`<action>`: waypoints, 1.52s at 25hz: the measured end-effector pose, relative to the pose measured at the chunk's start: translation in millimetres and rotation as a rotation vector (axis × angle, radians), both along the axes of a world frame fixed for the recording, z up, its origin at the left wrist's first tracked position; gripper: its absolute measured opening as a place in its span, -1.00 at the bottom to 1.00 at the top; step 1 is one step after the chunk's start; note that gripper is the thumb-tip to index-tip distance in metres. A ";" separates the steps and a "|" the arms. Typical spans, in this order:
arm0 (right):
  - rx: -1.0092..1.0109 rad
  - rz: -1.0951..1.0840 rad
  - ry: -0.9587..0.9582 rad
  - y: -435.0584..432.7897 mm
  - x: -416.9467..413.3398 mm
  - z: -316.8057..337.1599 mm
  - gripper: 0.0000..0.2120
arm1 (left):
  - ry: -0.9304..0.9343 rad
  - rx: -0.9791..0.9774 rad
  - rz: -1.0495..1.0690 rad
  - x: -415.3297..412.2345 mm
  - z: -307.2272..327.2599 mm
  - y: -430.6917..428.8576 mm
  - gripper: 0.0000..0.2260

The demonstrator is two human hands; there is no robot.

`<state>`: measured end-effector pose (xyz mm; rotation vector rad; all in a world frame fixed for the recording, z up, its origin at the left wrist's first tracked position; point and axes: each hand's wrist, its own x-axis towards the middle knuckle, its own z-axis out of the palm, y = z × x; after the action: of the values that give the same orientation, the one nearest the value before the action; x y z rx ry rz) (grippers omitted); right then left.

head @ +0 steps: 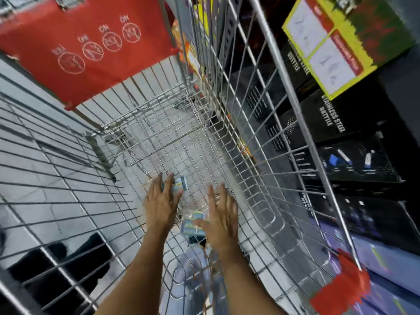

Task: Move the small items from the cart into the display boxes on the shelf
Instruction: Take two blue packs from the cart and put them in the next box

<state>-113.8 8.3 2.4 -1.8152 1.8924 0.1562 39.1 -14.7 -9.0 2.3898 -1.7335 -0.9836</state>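
I look down into a wire shopping cart (268, 123). Two small blue-and-yellow packets lie on its mesh floor. My left hand (160, 201) is low in the cart with its fingers spread, and the fingertips lie over the far packet (180, 185). My right hand (221, 218) is beside it, fingers straight and apart. Its thumb rests across the near packet (193, 225). Neither hand has closed around a packet. The picture is blurred by motion.
The cart's red seat flap (91, 42) is at the far end, and a red corner bumper (341, 289) at the near right. Beyond the right wall of the cart, shelves hold black bottle boxes (329, 117) and a yellow-green box (341, 46). Grey floor tiles (34, 155) show on the left.
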 end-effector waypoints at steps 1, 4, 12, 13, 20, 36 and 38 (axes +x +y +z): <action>-0.051 -0.044 0.050 -7.2 -7.5 3.3 0.08 | -0.008 -0.015 -0.067 -0.2 -0.3 -0.4 -0.45; -0.096 -0.191 0.080 -9.0 -15.3 8.8 -0.13 | -0.007 0.010 -0.210 0.3 -3.2 0.5 -0.47; 0.053 0.173 -0.081 0.7 -8.3 14.6 -0.39 | -0.045 -0.037 -0.381 13.7 -0.8 -2.8 -0.29; 0.053 0.183 -0.076 -2.4 -13.1 14.0 -0.39 | -0.026 -0.031 -0.380 15.5 -0.7 -2.7 -0.24; 0.021 -0.214 -0.018 -12.1 -22.7 12.0 -0.31 | -0.074 -0.042 -0.291 14.7 2.8 -4.1 -0.26; 0.087 -0.899 0.023 -45.6 34.3 2.3 -0.24 | -0.028 -0.077 0.121 -23.9 8.7 6.2 -0.25; 0.041 -0.794 0.042 -38.2 33.0 1.0 -0.28 | -0.005 -0.102 0.129 -23.3 8.7 6.4 -0.26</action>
<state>-80.8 -29.9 3.4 -0.9238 2.4551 -0.0484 15.8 -8.3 -0.3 2.4064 -1.5670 -0.8517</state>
